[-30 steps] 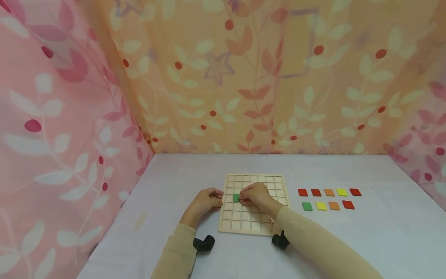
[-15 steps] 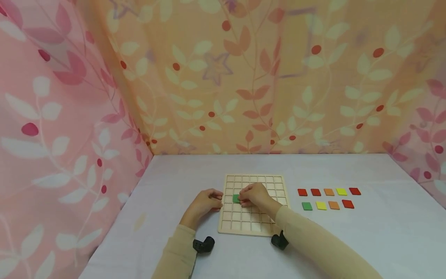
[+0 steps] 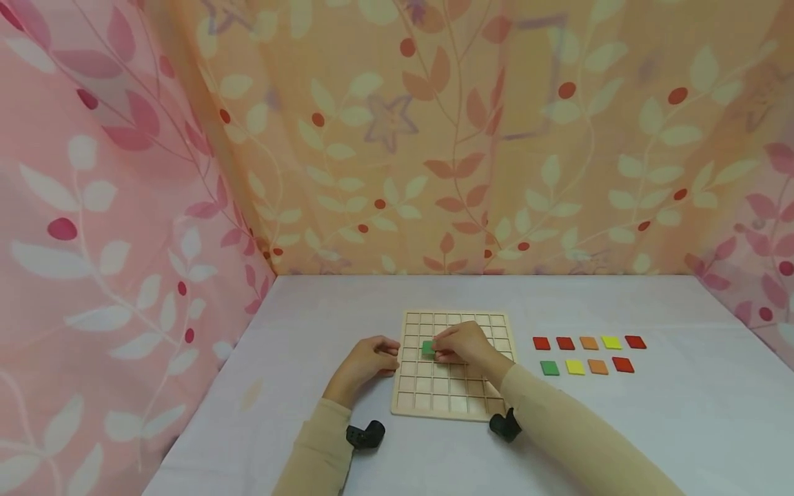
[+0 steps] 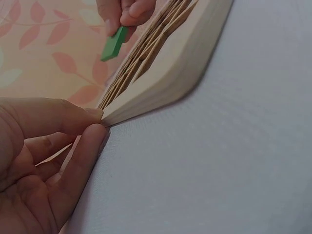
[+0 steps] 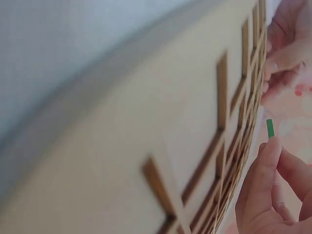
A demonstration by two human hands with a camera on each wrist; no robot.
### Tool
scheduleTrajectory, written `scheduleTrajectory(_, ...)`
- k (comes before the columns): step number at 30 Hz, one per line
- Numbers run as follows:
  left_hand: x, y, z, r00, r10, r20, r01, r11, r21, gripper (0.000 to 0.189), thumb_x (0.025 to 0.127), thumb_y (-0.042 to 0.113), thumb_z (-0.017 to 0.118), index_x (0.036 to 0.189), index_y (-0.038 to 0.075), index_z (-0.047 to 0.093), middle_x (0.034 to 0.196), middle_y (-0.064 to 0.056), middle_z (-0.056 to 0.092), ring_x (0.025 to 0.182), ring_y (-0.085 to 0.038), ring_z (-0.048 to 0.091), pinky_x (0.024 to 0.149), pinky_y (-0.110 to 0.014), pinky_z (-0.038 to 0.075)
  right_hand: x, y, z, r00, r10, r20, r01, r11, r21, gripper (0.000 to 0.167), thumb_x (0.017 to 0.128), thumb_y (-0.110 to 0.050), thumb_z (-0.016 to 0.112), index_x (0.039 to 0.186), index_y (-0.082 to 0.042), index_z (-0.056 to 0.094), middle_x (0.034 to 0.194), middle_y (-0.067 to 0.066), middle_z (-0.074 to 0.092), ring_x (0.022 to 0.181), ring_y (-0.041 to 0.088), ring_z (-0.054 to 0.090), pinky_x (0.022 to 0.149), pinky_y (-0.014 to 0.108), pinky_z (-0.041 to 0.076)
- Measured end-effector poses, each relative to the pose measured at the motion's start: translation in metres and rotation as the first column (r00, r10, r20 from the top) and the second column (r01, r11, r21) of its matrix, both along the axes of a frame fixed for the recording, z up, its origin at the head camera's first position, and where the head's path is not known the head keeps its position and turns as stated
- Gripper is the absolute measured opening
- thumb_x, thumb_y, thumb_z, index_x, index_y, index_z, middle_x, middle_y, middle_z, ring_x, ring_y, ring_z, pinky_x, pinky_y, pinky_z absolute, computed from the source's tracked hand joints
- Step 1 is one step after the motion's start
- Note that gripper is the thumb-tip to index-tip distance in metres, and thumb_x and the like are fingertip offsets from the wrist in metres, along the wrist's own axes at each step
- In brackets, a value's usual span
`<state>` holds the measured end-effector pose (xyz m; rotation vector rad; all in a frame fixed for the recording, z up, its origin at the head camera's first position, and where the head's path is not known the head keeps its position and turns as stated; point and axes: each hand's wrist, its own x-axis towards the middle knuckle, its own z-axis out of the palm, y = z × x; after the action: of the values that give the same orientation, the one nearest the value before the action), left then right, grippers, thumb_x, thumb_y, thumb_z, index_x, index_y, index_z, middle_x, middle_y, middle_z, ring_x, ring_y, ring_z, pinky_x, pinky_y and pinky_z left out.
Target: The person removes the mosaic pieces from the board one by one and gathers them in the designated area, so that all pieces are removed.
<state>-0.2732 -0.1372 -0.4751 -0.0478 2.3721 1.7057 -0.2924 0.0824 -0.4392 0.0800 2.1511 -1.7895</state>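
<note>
A pale wooden grid board [image 3: 397,406] with square cells lies on the table, in the middle of the head view. My right hand [image 3: 466,344] pinches a small green tile [image 3: 427,348] between thumb and fingers over the board's left half. In the left wrist view the green tile [image 4: 113,45] hangs tilted above the grid; the right wrist view shows the tile edge-on, clear of the cells. My left hand [image 3: 364,359] is at the board's left edge. In the left wrist view its thumb and a finger pinch the board's rim.
Right of the board, flat square tiles lie in two rows: several red tiles [image 3: 565,343], orange tiles [image 3: 588,343], yellow tiles [image 3: 575,367] and one green tile [image 3: 549,368]. Patterned cloth [image 3: 397,172] hangs behind and beside the white-covered table [image 3: 322,310].
My right hand has shifted slightly right and up with the green tile, which now sits higher off the grid. The left hand stays at the board's edge.
</note>
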Motion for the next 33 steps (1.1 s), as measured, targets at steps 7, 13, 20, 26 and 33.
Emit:
scheduleTrajectory(7, -0.002, 0.001, -0.001, 1.0, 0.001, 0.0, -0.001, 1.0, -0.011, 0.037, 0.082, -0.006, 0.072, 0.118, -0.003, 0.064, 0.107, -0.013, 0.066, 0.084, -0.015, 0.064, 0.072, -0.028, 0.06, 0.001, 0.018, 0.009, 1.0, 0.006, -0.007, -0.006, 1.0, -0.02, 0.026, 0.09, -0.004, 0.07, 0.112, 0.01, 0.069, 0.076, 0.004, 0.073, 0.062, 0.008, 0.067, 0.065, 0.023, 0.06)
scheduleTrajectory(13, -0.001, -0.001, 0.0, 1.0, 0.005, -0.005, -0.005, 1.0, -0.017, 0.037, 0.082, -0.006, 0.072, 0.118, -0.003, 0.064, 0.107, -0.014, 0.066, 0.083, -0.014, 0.063, 0.071, -0.028, 0.059, 0.003, 0.033, 0.016, 1.0, 0.022, -0.02, -0.022, 0.999, -0.032, 0.03, 0.09, -0.004, 0.069, 0.115, 0.013, 0.066, 0.077, 0.003, 0.074, 0.064, 0.007, 0.067, 0.068, 0.025, 0.061)
scheduleTrajectory(20, -0.002, -0.001, 0.001, 1.0, 0.014, -0.01, -0.014, 1.0, -0.01, 0.037, 0.081, -0.006, 0.072, 0.117, -0.003, 0.064, 0.107, -0.014, 0.065, 0.082, -0.013, 0.063, 0.07, -0.027, 0.059, 0.003, 0.053, 0.021, 0.998, 0.036, -0.052, -0.036, 0.999, -0.012, 0.034, 0.091, -0.006, 0.069, 0.118, 0.014, 0.065, 0.082, 0.003, 0.075, 0.064, 0.006, 0.067, 0.073, 0.028, 0.062)
scheduleTrajectory(26, 0.0, 0.0, -0.001, 1.0, -0.007, -0.006, 0.007, 1.0, -0.011, 0.037, 0.083, -0.005, 0.072, 0.118, -0.004, 0.064, 0.106, -0.013, 0.065, 0.083, -0.014, 0.063, 0.072, -0.027, 0.059, 0.006, 0.075, 0.023, 0.996, 0.054, -0.068, -0.053, 0.999, 0.007, 0.036, 0.091, -0.008, 0.069, 0.119, 0.015, 0.064, 0.079, -0.001, 0.074, 0.064, 0.004, 0.067, 0.072, 0.026, 0.061)
scheduleTrajectory(33, -0.001, -0.001, -0.003, 1.0, 0.002, 0.0, -0.002, 1.0, -0.022, 0.036, 0.083, -0.005, 0.072, 0.118, -0.003, 0.064, 0.106, -0.013, 0.065, 0.083, -0.014, 0.063, 0.072, -0.028, 0.059, 0.009, 0.104, 0.029, 0.997, 0.039, -0.061, -0.036, 0.998, 0.049, 0.037, 0.091, -0.011, 0.069, 0.12, 0.012, 0.064, 0.082, -0.002, 0.074, 0.068, 0.005, 0.068, 0.072, 0.024, 0.061)
